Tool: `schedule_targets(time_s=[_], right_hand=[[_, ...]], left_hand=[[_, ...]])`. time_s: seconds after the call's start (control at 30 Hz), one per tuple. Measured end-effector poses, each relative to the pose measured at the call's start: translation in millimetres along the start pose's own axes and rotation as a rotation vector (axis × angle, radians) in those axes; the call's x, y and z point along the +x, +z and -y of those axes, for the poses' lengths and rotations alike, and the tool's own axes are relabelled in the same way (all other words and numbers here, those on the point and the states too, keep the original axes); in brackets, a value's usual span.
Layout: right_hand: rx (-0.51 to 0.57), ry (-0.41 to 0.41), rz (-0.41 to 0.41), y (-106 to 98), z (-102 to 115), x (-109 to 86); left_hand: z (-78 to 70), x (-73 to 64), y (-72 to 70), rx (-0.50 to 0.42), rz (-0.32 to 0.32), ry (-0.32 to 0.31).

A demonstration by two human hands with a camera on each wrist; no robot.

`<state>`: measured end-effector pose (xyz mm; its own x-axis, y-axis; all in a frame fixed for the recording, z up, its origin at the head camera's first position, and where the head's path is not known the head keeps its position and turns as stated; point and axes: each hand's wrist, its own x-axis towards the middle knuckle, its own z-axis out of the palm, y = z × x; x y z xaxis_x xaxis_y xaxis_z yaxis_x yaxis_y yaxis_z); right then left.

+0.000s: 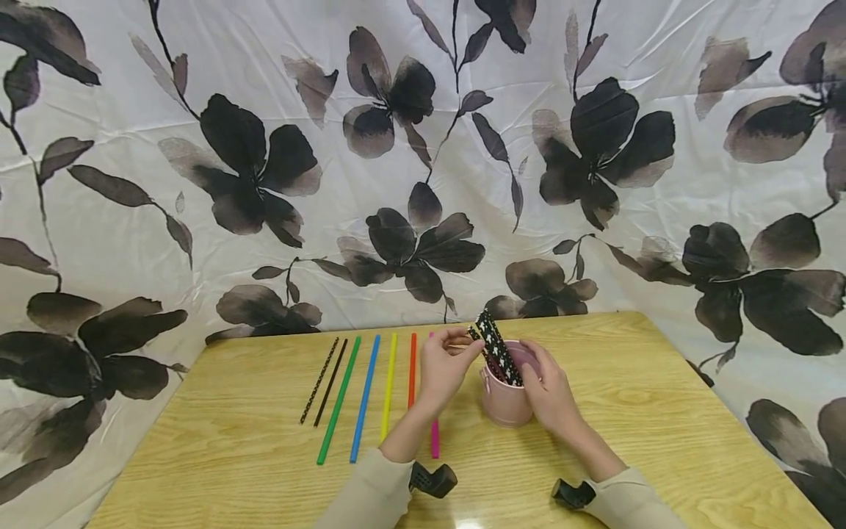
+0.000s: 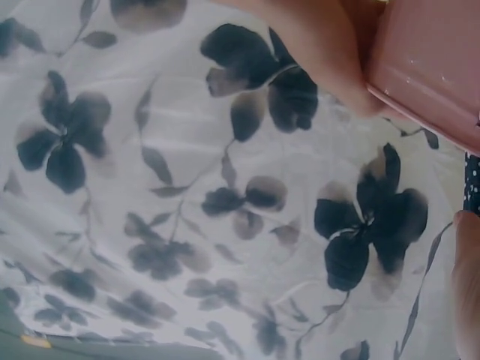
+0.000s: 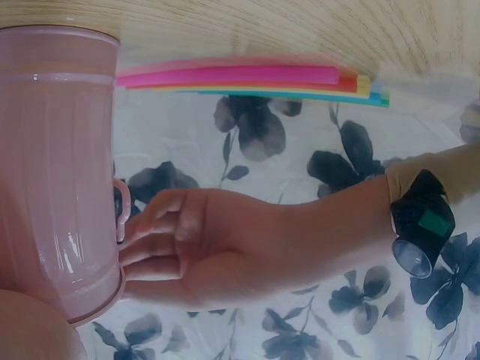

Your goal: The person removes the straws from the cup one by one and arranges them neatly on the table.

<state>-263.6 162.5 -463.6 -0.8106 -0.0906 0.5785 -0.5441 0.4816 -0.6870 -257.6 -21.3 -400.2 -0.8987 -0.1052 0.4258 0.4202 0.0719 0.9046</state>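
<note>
A small pink bucket (image 1: 507,405) stands upright on the table, with several black straws (image 1: 497,349) patterned in white leaning in it. My right hand (image 1: 550,389) grips the bucket at its right side, fingers over the rim. At the bucket's left, my left hand (image 1: 448,367) pinches the upper end of a black dotted straw (image 1: 473,333) between thumb and fingers. The left wrist view catches the bucket (image 2: 431,67) and a bit of dotted straw (image 2: 472,184) at its right edge. In the right wrist view the left hand (image 3: 195,244) is beside the bucket's rim, its fingertips hidden behind it.
Left of the bucket a row of straws lies on the wooden table (image 1: 231,441): black dotted (image 1: 319,380), thin dark (image 1: 330,382), green (image 1: 339,400), blue (image 1: 366,397), yellow (image 1: 390,382), red (image 1: 413,367) and pink (image 1: 435,439). A floral cloth (image 1: 502,242) hangs behind.
</note>
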Motion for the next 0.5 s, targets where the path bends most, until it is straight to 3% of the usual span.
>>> schedule_targets(time_s=[0.3,0.5], right_hand=[[-0.001,0.014,0.010,-0.6,2.0,-0.9],[0.003,0.020,0.013,-1.0,3.1,-0.3]], left_hand=[[6.4,-1.5,6.8,-0.070,-0.015,-0.085],[4.9,-0.4,7.1,-0.127,-0.018,-0.077]])
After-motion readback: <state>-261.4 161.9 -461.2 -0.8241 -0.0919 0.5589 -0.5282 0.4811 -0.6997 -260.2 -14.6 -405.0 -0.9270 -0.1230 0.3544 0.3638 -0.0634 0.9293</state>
